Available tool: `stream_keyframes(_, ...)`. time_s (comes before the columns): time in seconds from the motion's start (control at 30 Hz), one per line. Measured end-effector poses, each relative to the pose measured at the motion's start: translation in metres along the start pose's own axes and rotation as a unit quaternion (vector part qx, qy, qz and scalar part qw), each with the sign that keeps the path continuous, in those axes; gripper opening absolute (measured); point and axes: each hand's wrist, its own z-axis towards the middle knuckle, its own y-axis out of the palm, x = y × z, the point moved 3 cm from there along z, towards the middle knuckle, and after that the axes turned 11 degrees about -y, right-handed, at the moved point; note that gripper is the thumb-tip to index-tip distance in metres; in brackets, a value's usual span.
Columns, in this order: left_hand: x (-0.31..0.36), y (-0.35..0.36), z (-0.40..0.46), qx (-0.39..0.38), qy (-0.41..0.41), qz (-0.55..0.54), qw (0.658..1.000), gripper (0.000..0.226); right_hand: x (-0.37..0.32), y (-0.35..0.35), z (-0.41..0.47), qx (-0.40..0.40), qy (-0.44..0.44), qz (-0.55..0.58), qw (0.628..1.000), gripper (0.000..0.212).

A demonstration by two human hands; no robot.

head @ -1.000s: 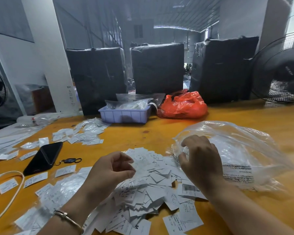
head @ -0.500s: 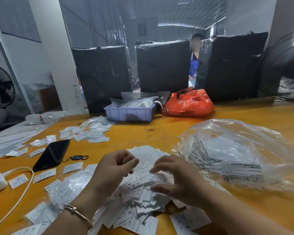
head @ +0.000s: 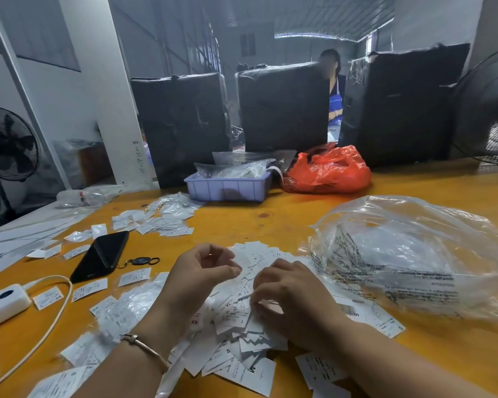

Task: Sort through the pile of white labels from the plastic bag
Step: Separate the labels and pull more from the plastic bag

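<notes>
A loose pile of white labels (head: 242,320) printed with size letters lies on the orange table (head: 256,222) in front of me. My left hand (head: 202,277) hovers over the pile's left side, fingers loosely curled with nothing between them. My right hand (head: 288,300) rests on the pile, its fingertips bent down and pinching into the labels. The clear plastic bag (head: 408,254), crumpled and printed with black text, lies just right of the pile, apart from both hands.
A black phone (head: 101,255), key fob (head: 140,261), white power bank (head: 3,304) and scattered labels lie to the left. A second label heap (head: 161,219), a blue tray (head: 227,189) and a red bag (head: 328,170) sit farther back, before black wrapped bundles (head: 282,107).
My right hand left the plastic bag and came left onto the label pile, its fingers now curled into the labels. My left hand stayed over the pile.
</notes>
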Motion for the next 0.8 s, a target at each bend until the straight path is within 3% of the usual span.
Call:
stream_keyframes(0.1, -0.001, 0.0, 0.001, -0.011, -0.017, -0.011, 1.0, 0.026, 0.002, 0.001, -0.002, 0.022, 0.035, 0.047, 0.998, 0.023)
stream_keyframes(0.23, -0.004, -0.001, 0.004, -0.014, -0.025, -0.039, 0.999, 0.025, 0.004, 0.007, -0.001, 0.01, 0.03, 0.031, 0.999, 0.033)
stream_keyframes(0.43, -0.003, -0.001, 0.003, -0.025, -0.035, -0.038, 0.998, 0.03, 0.0, 0.001, 0.001, 0.054, 0.004, -0.019, 0.998, 0.008)
stream_keyframes(0.57, -0.002, -0.002, 0.003, -0.05, -0.031, -0.057, 0.997, 0.026, 0.005, -0.009, -0.004, 0.113, 0.074, 0.053, 0.989, 0.009)
stream_keyframes(0.63, -0.003, -0.003, 0.004, -0.058, -0.031, -0.078, 0.995, 0.028, 0.012, -0.014, -0.01, 0.158, 0.135, 0.139, 0.968, 0.019)
stream_keyframes(0.7, -0.004, -0.003, 0.005, -0.066, -0.038, -0.105, 0.992, 0.032, 0.019, -0.02, -0.015, 0.206, 0.194, 0.267, 0.921, 0.029)
stream_keyframes(0.8, -0.002, -0.002, 0.003, -0.079, -0.033, -0.121, 0.989, 0.041, 0.024, -0.025, -0.017, 0.216, 0.256, 0.358, 0.872, 0.035)
